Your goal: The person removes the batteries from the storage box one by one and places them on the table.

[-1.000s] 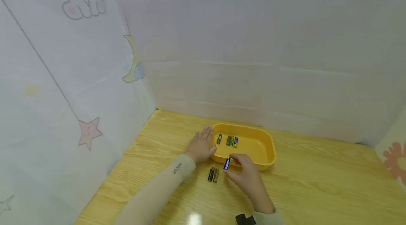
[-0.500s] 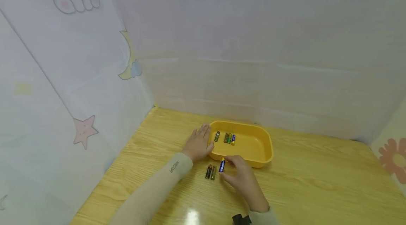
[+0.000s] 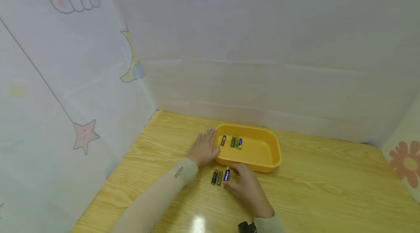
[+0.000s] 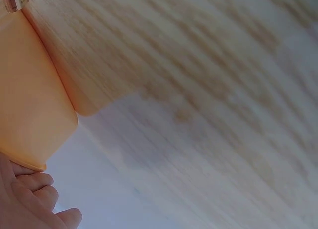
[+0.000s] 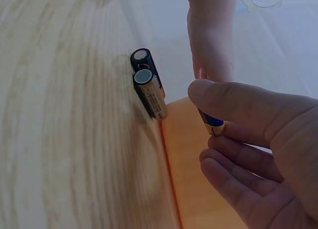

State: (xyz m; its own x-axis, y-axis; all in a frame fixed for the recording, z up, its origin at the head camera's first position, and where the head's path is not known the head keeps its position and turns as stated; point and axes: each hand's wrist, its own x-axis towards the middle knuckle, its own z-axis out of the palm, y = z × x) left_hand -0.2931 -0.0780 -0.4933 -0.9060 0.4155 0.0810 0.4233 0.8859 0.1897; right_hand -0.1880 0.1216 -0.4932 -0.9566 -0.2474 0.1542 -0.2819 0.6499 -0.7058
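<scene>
A blue-and-yellow battery [image 3: 226, 175] is pinched between the thumb and fingers of my right hand [image 3: 245, 187], just in front of the yellow tray. To its left a gold battery [image 3: 220, 178] and a black battery [image 3: 214, 177] lie side by side on the table. My left hand [image 3: 201, 151] rests against the left end of the tray [image 3: 273, 152], fingers straight. Inside the tray lie a dark battery [image 3: 223, 140] near the left wall and a row of a brown, a green and a blue-and-yellow battery [image 3: 240, 143]. In the right wrist view, my thumb partly hides the held battery [image 5: 213, 123].
The wooden table [image 3: 328, 182] extends to the right of the tray and toward me. A pale wall covering [image 3: 229, 43] stands behind the tray, with another printed one [image 3: 65, 61] along the left. A dark object [image 3: 247, 227] sits by my right cuff.
My right hand has lowered the blue-and-yellow battery and brought it left, close beside the gold one. The left hand stays at the tray. The head view has shifted slightly.
</scene>
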